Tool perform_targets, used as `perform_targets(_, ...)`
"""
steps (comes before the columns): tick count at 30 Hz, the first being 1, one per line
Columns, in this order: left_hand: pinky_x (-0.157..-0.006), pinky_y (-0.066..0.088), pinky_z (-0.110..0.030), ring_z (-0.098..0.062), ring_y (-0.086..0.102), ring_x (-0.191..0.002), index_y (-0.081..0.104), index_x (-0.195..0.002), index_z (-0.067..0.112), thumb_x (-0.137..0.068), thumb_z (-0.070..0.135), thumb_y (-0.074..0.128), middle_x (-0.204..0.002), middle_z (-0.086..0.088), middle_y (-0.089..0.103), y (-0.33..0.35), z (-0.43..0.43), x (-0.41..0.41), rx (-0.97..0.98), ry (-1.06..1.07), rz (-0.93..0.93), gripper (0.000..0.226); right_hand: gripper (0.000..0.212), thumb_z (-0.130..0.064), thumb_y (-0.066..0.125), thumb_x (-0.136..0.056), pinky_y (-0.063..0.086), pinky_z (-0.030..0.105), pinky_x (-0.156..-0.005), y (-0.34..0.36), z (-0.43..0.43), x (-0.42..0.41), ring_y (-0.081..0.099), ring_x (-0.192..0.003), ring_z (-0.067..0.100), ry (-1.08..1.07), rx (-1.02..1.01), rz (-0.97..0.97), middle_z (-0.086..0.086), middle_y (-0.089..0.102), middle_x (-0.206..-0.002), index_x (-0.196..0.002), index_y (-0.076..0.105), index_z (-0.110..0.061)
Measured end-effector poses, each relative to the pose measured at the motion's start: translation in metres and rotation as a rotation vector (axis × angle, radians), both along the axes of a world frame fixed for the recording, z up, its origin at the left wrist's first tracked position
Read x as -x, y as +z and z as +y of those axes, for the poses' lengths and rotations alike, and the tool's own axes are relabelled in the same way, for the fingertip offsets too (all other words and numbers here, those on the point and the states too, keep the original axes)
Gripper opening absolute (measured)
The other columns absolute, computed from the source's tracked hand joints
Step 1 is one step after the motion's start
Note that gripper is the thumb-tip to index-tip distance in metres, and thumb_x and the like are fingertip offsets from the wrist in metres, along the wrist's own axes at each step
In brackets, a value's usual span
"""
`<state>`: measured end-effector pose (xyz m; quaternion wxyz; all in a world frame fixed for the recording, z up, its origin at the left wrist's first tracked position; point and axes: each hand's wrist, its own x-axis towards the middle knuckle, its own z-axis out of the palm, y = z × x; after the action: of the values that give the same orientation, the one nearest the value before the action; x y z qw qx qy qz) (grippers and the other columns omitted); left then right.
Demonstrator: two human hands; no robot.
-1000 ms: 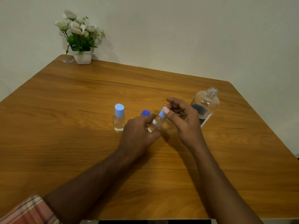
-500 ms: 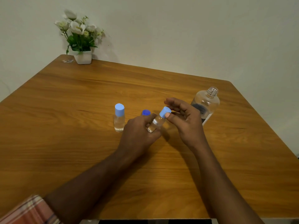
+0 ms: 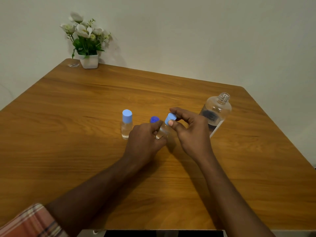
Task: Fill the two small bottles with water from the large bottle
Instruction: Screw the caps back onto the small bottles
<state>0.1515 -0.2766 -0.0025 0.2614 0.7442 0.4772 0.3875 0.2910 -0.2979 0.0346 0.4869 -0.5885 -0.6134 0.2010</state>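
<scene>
A: Your left hand (image 3: 145,139) is wrapped around the body of the second small bottle (image 3: 162,131), tilted above the table (image 3: 68,151), and your right hand (image 3: 191,132) pinches its light blue cap (image 3: 170,118) between thumb and fingertips.

B: How will it handle?

A: Light and probably slick. Keep your hold low on the body and turn only at the cap, since tilting it uncapped could spill.

B: And around you?

A: The capped small bottle (image 3: 126,124) stands just left of your hands, a dark blue cap (image 3: 154,119) lies behind your left knuckles, and the large bottle (image 3: 216,112) stands open to your right. I judge you're nearly finished.
</scene>
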Motion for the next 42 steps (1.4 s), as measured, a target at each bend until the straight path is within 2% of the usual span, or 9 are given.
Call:
perform_targets(5, -0.06, 0.048, -0.043, -0.016, 0.059, -0.061, 0.064, -0.087, 0.016, -0.074, 0.03, 0.057, -0.065, 0.0, 0.064, -0.004, -0.004, -0.001, 0.002, 0.009, -0.01, 0.021, 0.049, -0.015, 0.077, -0.08, 0.046, 0.009, -0.086, 0.0, -0.004, 0.007, 0.063, -0.101, -0.003, -0.016, -0.003, 0.049, -0.008, 0.071, -0.102, -0.126, 0.062, -0.023)
perform_targets(9, -0.065, 0.052, -0.042, -0.012, 0.065, -0.069, 0.066, -0.089, 0.018, -0.074, 0.034, 0.058, -0.074, 0.003, 0.07, 0.0, -0.011, 0.003, 0.053, 0.031, -0.036, 0.024, 0.046, -0.017, 0.078, -0.078, 0.054, 0.025, -0.081, -0.013, -0.015, 0.01, 0.066, -0.096, 0.003, 0.078, 0.123, 0.087, -0.011, 0.071, -0.108, -0.122, 0.065, -0.023)
perform_targets(16, -0.084, 0.054, -0.036, -0.003, 0.065, -0.094, 0.061, -0.118, 0.032, -0.075, 0.021, 0.069, -0.103, 0.011, 0.072, 0.006, -0.046, 0.024, 0.089, 0.054, -0.041, 0.045, 0.036, -0.014, 0.072, -0.083, 0.059, 0.035, -0.076, -0.026, -0.02, 0.02, 0.07, -0.088, 0.006, 0.156, 0.198, 0.055, -0.008, 0.073, -0.099, -0.117, 0.067, -0.02)
perform_targets(20, -0.08, 0.055, -0.04, -0.014, 0.067, -0.087, 0.055, -0.128, 0.03, -0.076, 0.012, 0.074, -0.09, 0.005, 0.072, 0.005, -0.066, 0.043, 0.106, 0.2, -0.059, 0.058, 0.033, -0.013, 0.075, -0.081, 0.056, 0.024, -0.075, -0.027, -0.019, 0.034, 0.067, -0.083, 0.005, 0.213, 0.207, 0.044, -0.007, 0.071, -0.091, -0.113, 0.069, -0.016)
perform_targets(24, -0.081, 0.054, -0.044, -0.02, 0.068, -0.085, 0.055, -0.13, 0.023, -0.078, 0.011, 0.073, -0.075, 0.017, 0.055, 0.006, -0.075, 0.051, 0.132, 0.21, -0.043, 0.056, 0.024, -0.015, 0.075, -0.082, 0.056, 0.024, -0.075, -0.031, -0.017, 0.036, 0.066, -0.083, 0.009, 0.218, 0.204, -0.002, -0.005, 0.071, -0.09, -0.106, 0.071, -0.016)
perform_targets(26, -0.08, 0.054, -0.037, -0.016, 0.068, -0.085, 0.056, -0.129, 0.023, -0.078, 0.01, 0.073, -0.081, 0.011, 0.064, 0.005, -0.078, 0.053, 0.113, 0.225, -0.048, 0.055, 0.035, -0.011, 0.076, -0.081, 0.055, 0.02, -0.077, -0.031, -0.018, 0.034, 0.065, -0.086, 0.01, 0.217, 0.218, -0.001, -0.004, 0.069, -0.093, -0.114, 0.068, -0.016)
perform_targets(30, -0.076, 0.039, -0.002, 0.007, 0.06, -0.088, 0.057, -0.128, 0.026, -0.081, 0.016, 0.072, -0.108, 0.012, 0.068, 0.001, -0.083, 0.058, 0.131, 0.271, -0.041, 0.05, 0.035, -0.004, 0.071, -0.082, 0.051, 0.012, -0.073, -0.032, -0.016, 0.023, 0.064, -0.083, 0.007, 0.132, 0.193, 0.015, -0.006, 0.07, -0.091, -0.116, 0.068, -0.013)
perform_targets(34, -0.081, 0.043, -0.012, 0.004, 0.062, -0.089, 0.065, -0.119, 0.025, -0.085, 0.02, 0.068, -0.108, 0.01, 0.071, 0.005, -0.092, 0.051, 0.065, 0.199, 0.058, 0.035, 0.024, -0.015, 0.073, -0.083, 0.051, 0.014, -0.069, -0.034, -0.007, 0.016, 0.064, -0.079, 0.002, -0.025, 0.167, -0.042, -0.012, 0.068, -0.085, -0.106, 0.07, -0.018)
perform_targets(42, -0.085, 0.052, -0.028, -0.007, 0.066, -0.094, 0.064, -0.12, 0.028, -0.087, 0.021, 0.064, -0.11, 0.009, 0.071, 0.008, -0.091, 0.02, 0.018, 0.078, 0.173, 0.034, 0.054, -0.041, 0.076, -0.077, 0.053, 0.036, -0.081, -0.038, 0.036, 0.029, 0.062, -0.103, 0.016, -0.186, 0.205, -0.256, -0.001, 0.068, -0.113, -0.123, 0.064, -0.016)
